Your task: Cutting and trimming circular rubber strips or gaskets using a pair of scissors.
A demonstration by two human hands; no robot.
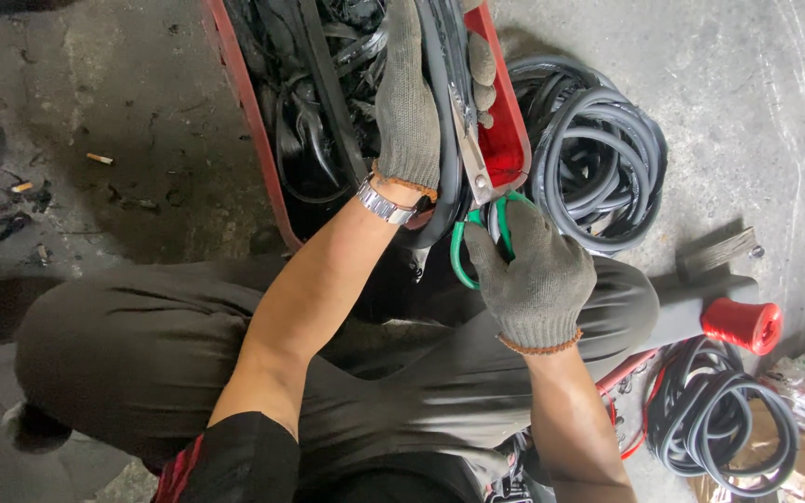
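My left hand (410, 98), in a grey knit glove with a metal watch at the wrist, grips a black rubber strip (442, 130) over the red crate (505, 130). The strip curves down past my wrist. My right hand (535, 275), also gloved, holds green-handled scissors (473, 200). Their metal blades point up and lie along the strip beside my left hand. I am squatting, with both arms over my dark trousers.
The red crate is full of black rubber strips (328, 84). A coil of grey cable (593, 149) lies right of it on the concrete floor. Another coil (719, 419) and a red spool (743, 324) sit at lower right. Cigarette butts (99, 158) lie at left.
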